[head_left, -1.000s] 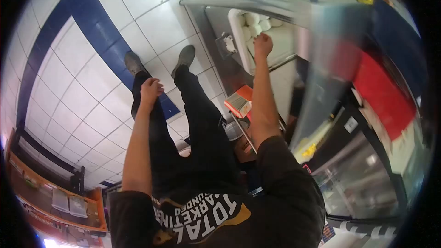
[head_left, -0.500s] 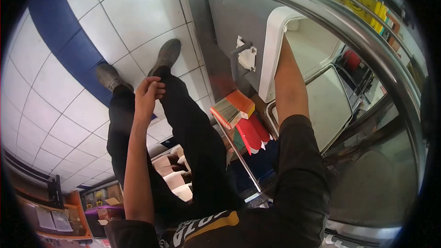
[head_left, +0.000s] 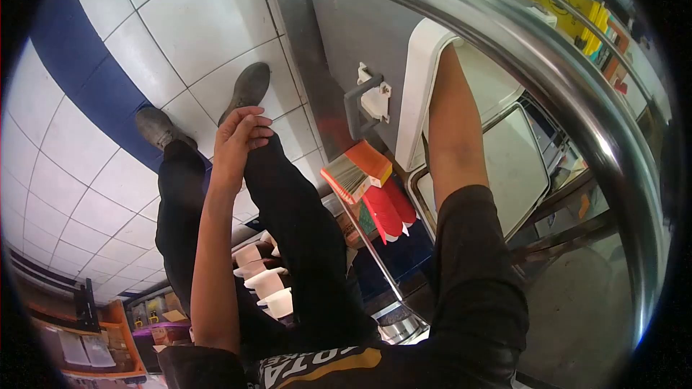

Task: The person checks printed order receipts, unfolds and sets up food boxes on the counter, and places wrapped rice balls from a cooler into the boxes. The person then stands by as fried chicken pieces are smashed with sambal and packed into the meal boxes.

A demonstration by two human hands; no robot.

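My left hand (head_left: 244, 137) hangs in the air over my legs, its fingers loosely bent and apart, nothing between them. My right forearm (head_left: 458, 126) reaches behind the thick white rim (head_left: 420, 90) of a grey box or lid, and the hand itself is hidden there. On the grey outer face (head_left: 342, 32) sits a grey handle (head_left: 358, 108) on a torn white plate. Below, beside the right forearm, a pale panel with a dark edge (head_left: 504, 173) lies at a slant.
A curved steel rail (head_left: 569, 79) crosses above the right arm. An orange-and-white stack (head_left: 358, 169) and red packets (head_left: 389, 209) stand near my right knee. Pale containers (head_left: 265, 281) show below my legs. White and blue tiles (head_left: 86, 65) cover the floor.
The view has shifted slightly, so the floor and grey box sit further left. The grey handle appears tilted differently. My left hand's fingers look a little more extended; the right hand stays hidden.
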